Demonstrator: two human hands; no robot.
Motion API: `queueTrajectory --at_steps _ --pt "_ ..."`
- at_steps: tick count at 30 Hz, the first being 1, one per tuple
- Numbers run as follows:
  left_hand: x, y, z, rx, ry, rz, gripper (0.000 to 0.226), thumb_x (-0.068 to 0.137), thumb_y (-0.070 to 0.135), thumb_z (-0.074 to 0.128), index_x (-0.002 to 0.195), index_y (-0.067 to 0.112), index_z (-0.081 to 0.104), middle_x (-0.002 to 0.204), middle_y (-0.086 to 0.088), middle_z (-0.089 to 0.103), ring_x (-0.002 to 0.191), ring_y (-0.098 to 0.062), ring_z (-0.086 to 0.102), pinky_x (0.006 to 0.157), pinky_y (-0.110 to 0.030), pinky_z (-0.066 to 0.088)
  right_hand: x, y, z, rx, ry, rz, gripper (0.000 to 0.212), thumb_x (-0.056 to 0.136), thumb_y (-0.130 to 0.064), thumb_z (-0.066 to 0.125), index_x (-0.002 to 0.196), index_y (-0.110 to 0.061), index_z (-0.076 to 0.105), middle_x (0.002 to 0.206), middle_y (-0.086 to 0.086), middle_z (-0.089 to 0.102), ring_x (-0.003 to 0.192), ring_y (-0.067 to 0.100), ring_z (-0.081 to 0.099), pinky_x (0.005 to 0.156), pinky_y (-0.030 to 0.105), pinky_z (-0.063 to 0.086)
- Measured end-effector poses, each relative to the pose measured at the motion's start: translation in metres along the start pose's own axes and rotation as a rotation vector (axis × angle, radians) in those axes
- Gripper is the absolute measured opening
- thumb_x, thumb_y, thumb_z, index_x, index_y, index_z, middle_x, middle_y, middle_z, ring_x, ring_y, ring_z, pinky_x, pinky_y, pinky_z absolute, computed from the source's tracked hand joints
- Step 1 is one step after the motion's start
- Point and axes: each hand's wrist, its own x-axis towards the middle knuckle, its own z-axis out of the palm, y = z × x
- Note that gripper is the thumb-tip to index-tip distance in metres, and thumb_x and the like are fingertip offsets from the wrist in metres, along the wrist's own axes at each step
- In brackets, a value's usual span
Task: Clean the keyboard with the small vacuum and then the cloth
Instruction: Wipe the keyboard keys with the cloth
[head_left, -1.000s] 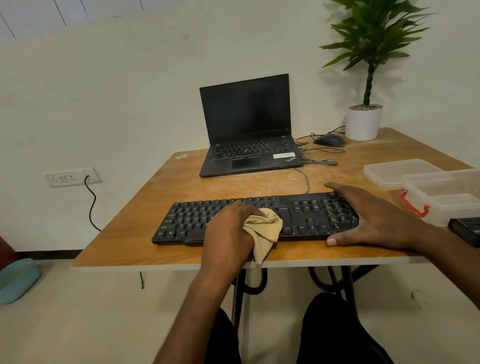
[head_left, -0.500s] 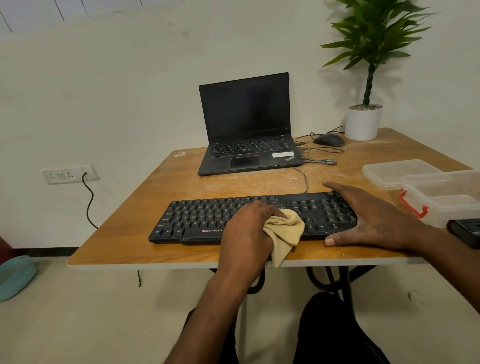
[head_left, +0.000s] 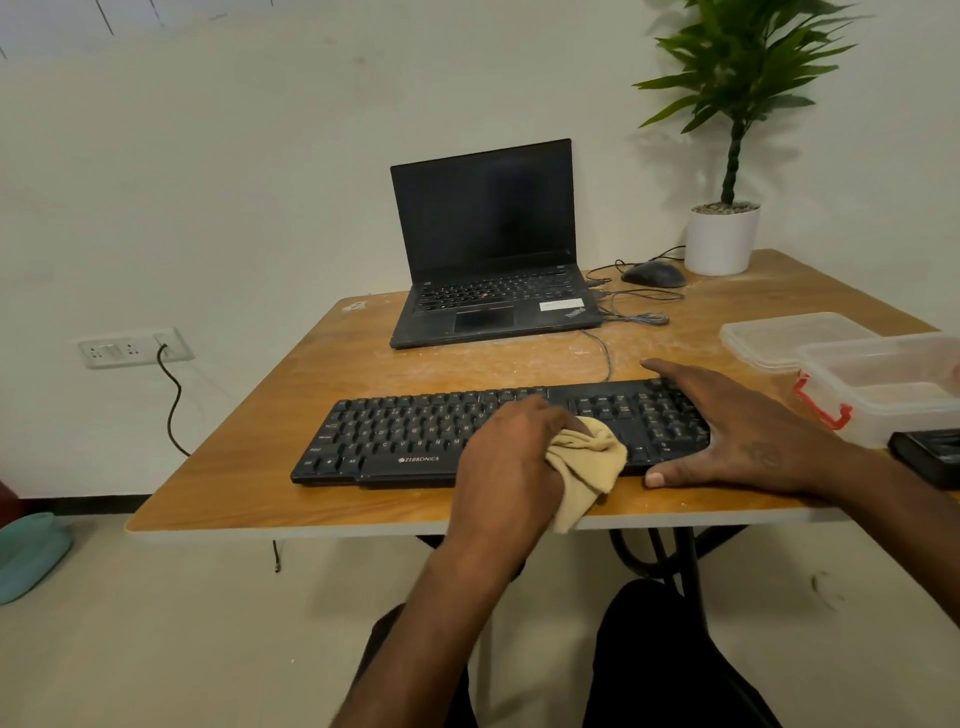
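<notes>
Two hands: both on the black keyboard (head_left: 415, 436) at the desk's (head_left: 260, 467) near edge.
Left hand (head_left: 506, 462): fingers curled, gripping a bunched tan cloth (head_left: 584, 467) pressed on the keys right of the keyboard's middle.
Right hand (head_left: 737, 431): fingers straight and slightly spread, flat over the number pad, thumb on the desk.
Containers: clear lid (head_left: 779, 335) beside a clear tub (head_left: 893, 384) with red clasp, holding something pale I cannot identify.

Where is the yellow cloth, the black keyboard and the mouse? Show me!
cloth (head_left: 587, 457), head view, on its bunched middle beside the left hand.
keyboard (head_left: 405, 431), head view, on the letter keys.
mouse (head_left: 653, 274), head view, on its rounded top.
</notes>
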Motion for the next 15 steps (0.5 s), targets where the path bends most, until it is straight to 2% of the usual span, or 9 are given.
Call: queueTrajectory --at_steps 3,6,12,15 --pt "0.004 0.006 0.004 0.019 -0.007 0.019 0.042 0.089 0.002 0.071 0.117 0.031 0.076 0.115 0.013 0.069 0.111 -0.009 0.059 0.087 -0.028 0.053 0.0 -0.001 -0.001 -0.004 0.001 0.001 0.126 0.049 -0.094 0.068 0.151 -0.057 0.003 0.161 -0.011 0.025 0.139 0.011 0.034 0.11 0.036 0.039" --pt "0.003 -0.005 -0.002 0.074 -0.013 0.007 0.045 0.088 0.001 0.072 0.118 0.034 0.075 0.117 0.014 0.068 0.112 -0.007 0.059 0.086 -0.024 0.05 0.001 0.001 0.0 -0.005 0.0 -0.004 0.125 0.052 -0.092 0.069 0.151 -0.056 0.003 0.16 -0.01 0.025 0.138 0.01 0.035 0.108 0.036 0.039" --pt "-0.005 -0.043 -0.029 0.119 -0.011 -0.123 0.048 0.085 -0.005 0.071 0.112 0.035 0.078 0.118 0.014 0.069 0.11 -0.008 0.061 0.082 -0.023 0.052 0.0 0.002 0.0 0.008 -0.002 -0.002 0.125 0.051 -0.092 0.069 0.151 -0.056 0.003 0.161 -0.011 0.025 0.137 0.009 0.034 0.109 0.038 0.04" --pt "-0.004 -0.04 -0.029 0.094 -0.016 -0.111 0.046 0.085 -0.004 0.071 0.111 0.033 0.079 0.116 0.013 0.07 0.108 -0.009 0.062 0.081 -0.022 0.051 0.0 0.002 0.001 0.0 -0.002 0.0 0.126 0.051 -0.093 0.068 0.151 -0.056 0.002 0.161 -0.011 0.024 0.138 0.01 0.034 0.109 0.038 0.04"
